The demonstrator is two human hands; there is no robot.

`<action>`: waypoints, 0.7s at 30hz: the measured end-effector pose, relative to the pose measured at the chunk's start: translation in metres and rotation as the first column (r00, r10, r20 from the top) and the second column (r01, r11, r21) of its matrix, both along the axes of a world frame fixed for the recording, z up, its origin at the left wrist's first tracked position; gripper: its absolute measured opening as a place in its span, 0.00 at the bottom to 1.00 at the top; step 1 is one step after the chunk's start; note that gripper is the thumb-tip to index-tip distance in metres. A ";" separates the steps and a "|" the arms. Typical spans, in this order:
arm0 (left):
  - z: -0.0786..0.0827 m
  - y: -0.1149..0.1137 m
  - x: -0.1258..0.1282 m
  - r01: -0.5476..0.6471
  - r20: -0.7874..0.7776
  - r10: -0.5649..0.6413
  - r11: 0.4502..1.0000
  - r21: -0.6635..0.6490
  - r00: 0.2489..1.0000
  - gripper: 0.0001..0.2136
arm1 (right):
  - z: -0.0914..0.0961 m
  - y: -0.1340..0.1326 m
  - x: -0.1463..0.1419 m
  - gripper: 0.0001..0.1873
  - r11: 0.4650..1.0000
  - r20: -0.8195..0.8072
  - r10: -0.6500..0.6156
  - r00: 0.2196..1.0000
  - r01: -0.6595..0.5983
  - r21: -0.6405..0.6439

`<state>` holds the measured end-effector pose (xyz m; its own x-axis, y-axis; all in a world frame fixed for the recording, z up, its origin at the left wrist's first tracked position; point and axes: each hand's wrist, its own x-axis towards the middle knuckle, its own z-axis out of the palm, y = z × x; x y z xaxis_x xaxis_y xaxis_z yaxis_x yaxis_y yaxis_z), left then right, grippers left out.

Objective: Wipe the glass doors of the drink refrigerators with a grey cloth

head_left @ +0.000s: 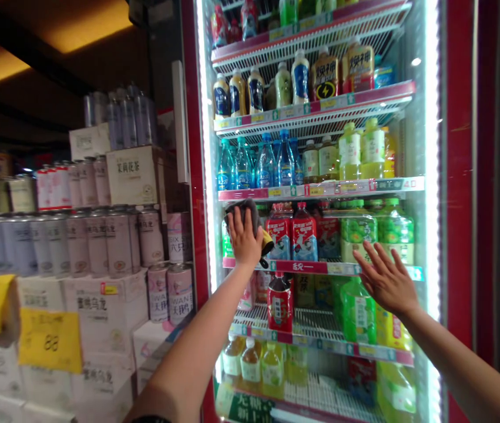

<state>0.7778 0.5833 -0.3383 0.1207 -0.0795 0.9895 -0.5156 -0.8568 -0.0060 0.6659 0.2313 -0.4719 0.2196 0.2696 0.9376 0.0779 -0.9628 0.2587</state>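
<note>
My left hand (245,238) lies over a dark grey cloth (250,210) with a yellow patch, holding it against the front of a lit drinks fridge (457,147). The cloth bunches above and right of the fingers, at the height of a shelf with red bottles (305,232). My right hand (386,279) is raised with fingers spread and nothing in it. It appears in front of the green-labelled bottles (397,229) on that shelf; whether the palm touches the glass I cannot tell.
Left of the fridge, stacked cartons (104,317) and rows of cans (117,241) stand close to its red frame. A yellow price sign (50,339) hangs on the cartons. A pale vertical handle (180,120) runs along the fridge's left side. Bottles fill several shelves inside.
</note>
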 end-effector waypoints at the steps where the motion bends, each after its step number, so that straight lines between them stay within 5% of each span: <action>1: -0.014 0.003 -0.001 -0.005 -0.003 0.005 1.000 -0.027 1.000 0.36 | 0.000 -0.001 0.000 0.42 1.000 -0.003 -0.007 1.000 0.007 -0.005; 3: -0.044 0.002 -0.006 -0.001 -0.020 0.002 0.998 0.056 1.000 0.37 | 0.001 -0.002 -0.001 0.43 1.000 -0.011 -0.020 1.000 0.020 -0.011; 5: -0.066 -0.004 -0.015 0.032 -0.046 -0.021 0.961 0.275 0.999 0.39 | 0.002 -0.003 -0.001 0.43 1.000 -0.017 -0.022 1.000 0.022 -0.013; 8: -0.061 -0.010 -0.020 0.075 -0.080 -0.038 0.843 0.533 0.996 0.40 | 0.003 -0.003 -0.004 0.42 1.000 -0.015 -0.006 1.000 0.006 -0.008; 10: -0.040 -0.003 -0.015 0.074 -0.092 -0.032 0.860 0.505 0.995 0.39 | 0.003 0.002 -0.008 0.41 1.000 -0.013 0.002 1.000 -0.002 0.019; 13: -0.019 0.021 -0.007 0.018 -0.109 0.001 0.985 0.173 0.994 0.36 | 0.004 0.017 -0.015 0.40 0.994 -0.019 -0.016 1.000 0.018 0.109; 16: -0.039 0.040 -0.007 -0.046 -0.146 0.040 0.998 -0.037 0.988 0.35 | 0.008 0.045 -0.020 0.38 0.993 -0.030 0.000 1.000 0.004 0.118; 19: -0.072 0.036 -0.014 -0.039 -0.150 0.055 0.993 0.108 0.987 0.36 | 0.021 0.086 -0.018 0.33 0.992 -0.120 0.095 0.988 -0.103 -0.067; 21: -0.079 0.026 -0.017 -0.013 -0.120 0.048 0.960 0.280 0.992 0.39 | 0.036 0.117 -0.013 0.30 0.968 -0.196 0.141 0.970 -0.176 -0.176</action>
<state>0.7610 0.6092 -0.4171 0.2478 -0.3435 0.9059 -0.5010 -0.8458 -0.1836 0.6528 0.3479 -0.4360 0.3200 0.4849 0.8139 0.2880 -0.8682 0.4040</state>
